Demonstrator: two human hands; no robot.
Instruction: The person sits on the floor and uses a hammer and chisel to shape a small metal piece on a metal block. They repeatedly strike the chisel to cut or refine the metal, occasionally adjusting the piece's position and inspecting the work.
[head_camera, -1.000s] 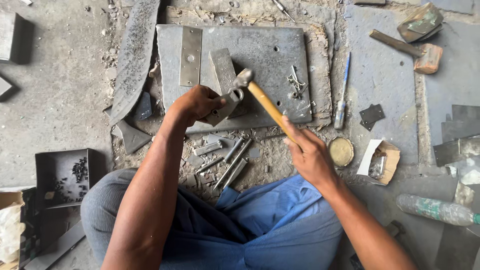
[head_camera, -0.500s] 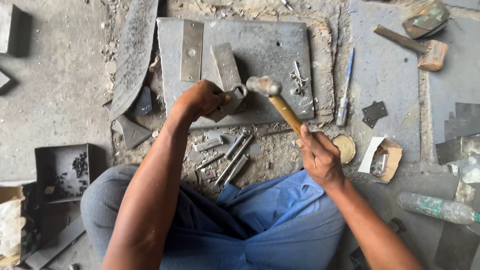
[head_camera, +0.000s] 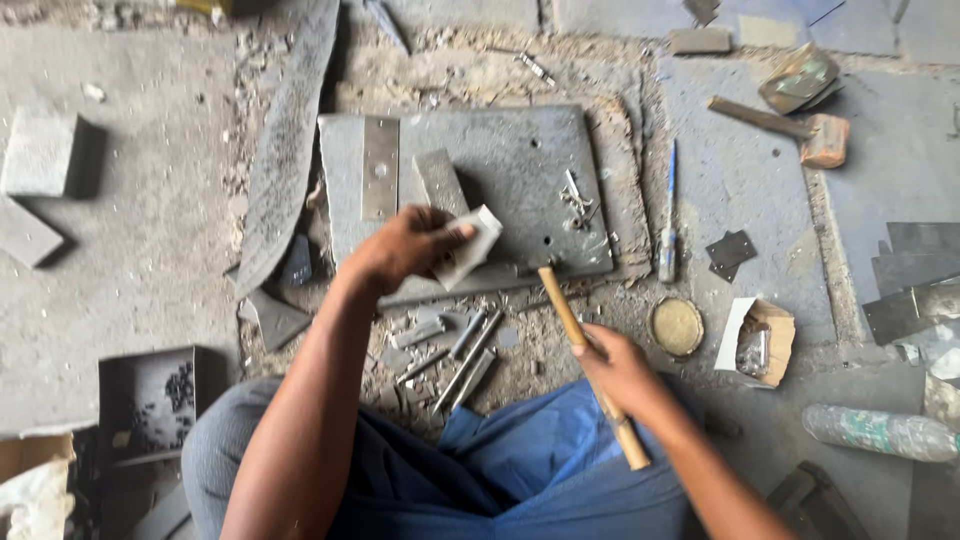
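Nearest the body, over the blue cloth of the lap, the right hand (head_camera: 618, 368) is closed around a wooden hammer handle (head_camera: 590, 362); the handle's long axis is seen to run from lower right, by the knee, up and to the left toward the steel plate (head_camera: 520, 160), and its head end is lost at the plate's near edge, so the head itself cannot be made out. Just beyond the knees, loose metal rods (head_camera: 465, 352) are scattered on the floor between the two arms. Further out, the left hand (head_camera: 405, 245) is closed on a small pale metal block (head_camera: 470, 245), held tilted at the plate's near edge, left of the handle tip and apart from it. The block is thus gripped by the left hand, with the hammer lying to its right. Beyond, a flat strip (head_camera: 380, 165) lies lengthwise on the plate.
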